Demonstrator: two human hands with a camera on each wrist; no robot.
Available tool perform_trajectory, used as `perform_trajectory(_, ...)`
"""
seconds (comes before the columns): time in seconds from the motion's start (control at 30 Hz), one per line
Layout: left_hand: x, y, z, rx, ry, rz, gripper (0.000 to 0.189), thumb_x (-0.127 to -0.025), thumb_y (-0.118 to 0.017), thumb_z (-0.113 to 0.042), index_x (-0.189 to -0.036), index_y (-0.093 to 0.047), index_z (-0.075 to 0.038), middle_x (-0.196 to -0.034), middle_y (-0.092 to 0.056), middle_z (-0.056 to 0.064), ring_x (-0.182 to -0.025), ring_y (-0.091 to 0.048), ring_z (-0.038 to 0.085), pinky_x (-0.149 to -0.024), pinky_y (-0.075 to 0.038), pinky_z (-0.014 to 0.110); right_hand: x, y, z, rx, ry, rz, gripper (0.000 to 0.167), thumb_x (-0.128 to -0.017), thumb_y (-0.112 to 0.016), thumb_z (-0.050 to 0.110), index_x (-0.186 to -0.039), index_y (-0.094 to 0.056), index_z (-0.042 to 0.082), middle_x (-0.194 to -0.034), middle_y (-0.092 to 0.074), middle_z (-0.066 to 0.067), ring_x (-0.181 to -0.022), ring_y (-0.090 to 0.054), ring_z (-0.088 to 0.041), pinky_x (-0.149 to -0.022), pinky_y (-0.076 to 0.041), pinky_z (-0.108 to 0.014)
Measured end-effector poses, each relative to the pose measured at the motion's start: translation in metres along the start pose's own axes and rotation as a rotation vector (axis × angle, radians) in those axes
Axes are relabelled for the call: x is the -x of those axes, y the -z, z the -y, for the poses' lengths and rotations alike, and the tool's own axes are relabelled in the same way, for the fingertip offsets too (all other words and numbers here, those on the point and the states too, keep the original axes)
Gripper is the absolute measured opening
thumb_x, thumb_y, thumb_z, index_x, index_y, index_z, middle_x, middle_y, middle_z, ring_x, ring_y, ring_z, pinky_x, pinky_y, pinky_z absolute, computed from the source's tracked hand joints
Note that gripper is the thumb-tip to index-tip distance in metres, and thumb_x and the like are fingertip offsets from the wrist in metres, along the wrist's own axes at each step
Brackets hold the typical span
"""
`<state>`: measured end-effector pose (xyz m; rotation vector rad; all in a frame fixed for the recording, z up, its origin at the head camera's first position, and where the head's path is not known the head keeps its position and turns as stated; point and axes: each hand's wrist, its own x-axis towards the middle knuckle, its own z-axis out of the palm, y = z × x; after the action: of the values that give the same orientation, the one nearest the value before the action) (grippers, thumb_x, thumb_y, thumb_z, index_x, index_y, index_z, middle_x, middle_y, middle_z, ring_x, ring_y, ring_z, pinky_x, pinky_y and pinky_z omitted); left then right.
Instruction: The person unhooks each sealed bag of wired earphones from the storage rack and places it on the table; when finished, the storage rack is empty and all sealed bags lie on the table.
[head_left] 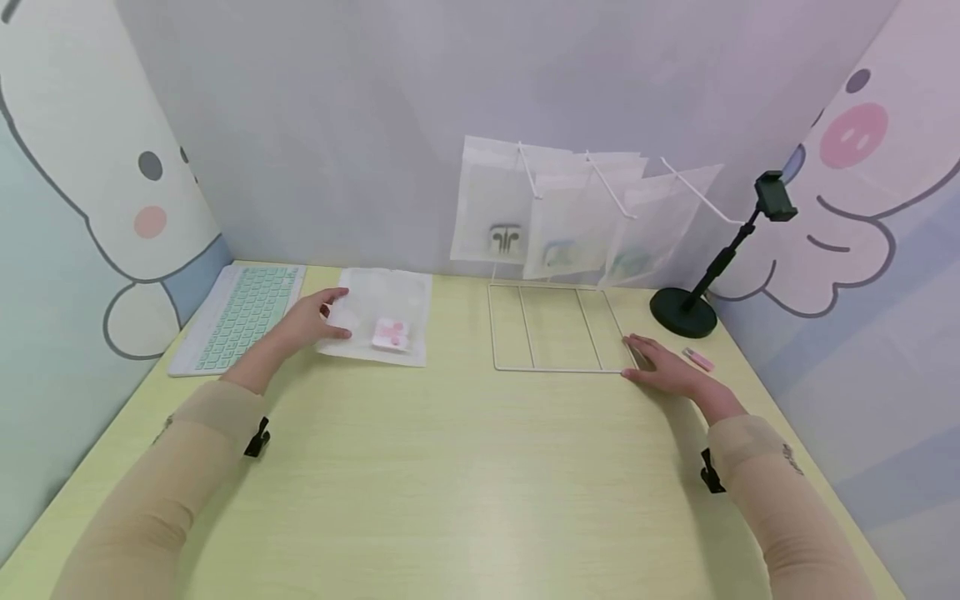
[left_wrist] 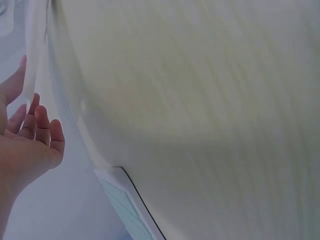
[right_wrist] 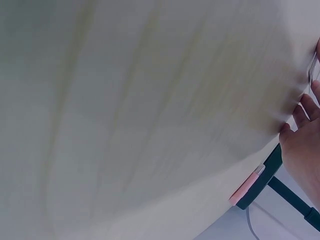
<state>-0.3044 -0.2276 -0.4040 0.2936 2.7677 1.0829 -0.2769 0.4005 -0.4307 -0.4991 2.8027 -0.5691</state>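
My left hand [head_left: 306, 321] is at the left edge of a white translucent pouch [head_left: 375, 292] on the table. Its thumb and index finger lie at that edge, and in the left wrist view the pouch's pale edge [left_wrist: 35, 45] runs between thumb and fingers. Inside the pouch lies a small white case with a pink pattern [head_left: 392, 333]. On the other side, my right hand [head_left: 663, 367] rests on the right edge of a white wire rack's base [head_left: 551, 370], its fingers extended. From the rack's prongs hang several translucent pouches [head_left: 573, 225], one holding white earphones [head_left: 506, 239].
A white keyboard with mint keys [head_left: 247, 317] lies left of my left hand. Behind my right hand stands a black phone stand [head_left: 684, 313], with a pink USB stick [head_left: 698, 359] near it. Walls with cartoon figures enclose the table [head_left: 450, 467] at the back and sides.
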Motion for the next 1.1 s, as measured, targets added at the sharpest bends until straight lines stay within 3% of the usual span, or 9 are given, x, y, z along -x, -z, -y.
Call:
perform_trajectory(0.33, -0.007, 0.004, 0.012, -0.110, -0.037, 0.152, 0.079, -0.080, -0.074, -0.007, -0.145, -0.031, 0.000, -0.128, -0.040, 0.025, -0.104, -0.037, 0.034, -0.091, -0.033, 0.047, -0.001, 0.001, 0.000, 0.001, -0.007, 0.002, 0.077, -0.090, -0.061, 0.040, -0.147, -0.025, 0.001, -0.152, -0.017, -0.028, -0.138, -0.015, -0.048, -0.109, -0.014, -0.062)
perform_trajectory(0.53, -0.005, 0.006, 0.015, -0.180, -0.066, 0.211, 0.077, -0.080, -0.075, -0.010, -0.143, -0.033, 0.003, -0.128, -0.042, 0.028, -0.104, -0.038, 0.035, -0.095, -0.034, 0.053, -0.001, 0.001, 0.002, 0.004, -0.005, 0.001, 0.077, -0.090, -0.061, 0.040, -0.147, -0.026, 0.001, -0.152, -0.017, -0.028, -0.138, -0.015, -0.048, -0.109, -0.013, -0.062)
perform_trajectory(0.67, -0.004, 0.007, 0.013, -0.224, -0.065, 0.233, 0.074, -0.080, -0.075, -0.012, -0.141, -0.036, 0.003, -0.124, -0.045, 0.028, -0.103, -0.040, 0.035, -0.097, -0.033, 0.056, -0.001, 0.001, 0.002, 0.002, -0.003, 0.004, 0.078, -0.090, -0.061, 0.041, -0.147, -0.026, 0.002, -0.152, -0.017, -0.028, -0.138, -0.015, -0.048, -0.109, -0.014, -0.062)
perform_trajectory(0.87, -0.006, 0.010, 0.007, -0.285, -0.032, 0.262, 0.074, -0.080, -0.075, -0.016, -0.142, -0.038, -0.001, -0.110, -0.047, 0.023, -0.098, -0.040, 0.034, -0.089, -0.037, 0.053, 0.000, 0.000, 0.001, 0.006, -0.002, -0.006, 0.078, -0.090, -0.061, 0.041, -0.147, -0.026, 0.001, -0.151, -0.018, -0.029, -0.138, -0.015, -0.048, -0.109, -0.014, -0.062)
perform_trajectory(1.0, -0.008, 0.013, 0.010, -0.312, -0.024, 0.236, 0.077, -0.078, -0.077, -0.022, -0.142, -0.039, -0.005, -0.120, -0.046, 0.031, -0.108, -0.041, 0.042, -0.092, -0.036, 0.059, 0.000, 0.000, 0.002, 0.010, -0.008, -0.008, 0.078, -0.090, -0.060, 0.041, -0.147, -0.026, 0.001, -0.151, -0.018, -0.028, -0.138, -0.015, -0.048, -0.109, -0.014, -0.062)
perform_trajectory(1.1, -0.007, 0.017, 0.010, -0.288, -0.032, 0.202, 0.079, -0.079, -0.077, -0.026, -0.143, -0.037, -0.005, -0.136, -0.036, 0.034, -0.121, -0.034, 0.050, -0.097, -0.030, 0.066, 0.001, 0.000, 0.001, 0.009, -0.011, -0.009, 0.078, -0.090, -0.061, 0.041, -0.147, -0.026, 0.001, -0.151, -0.018, -0.028, -0.138, -0.015, -0.048, -0.109, -0.014, -0.062)
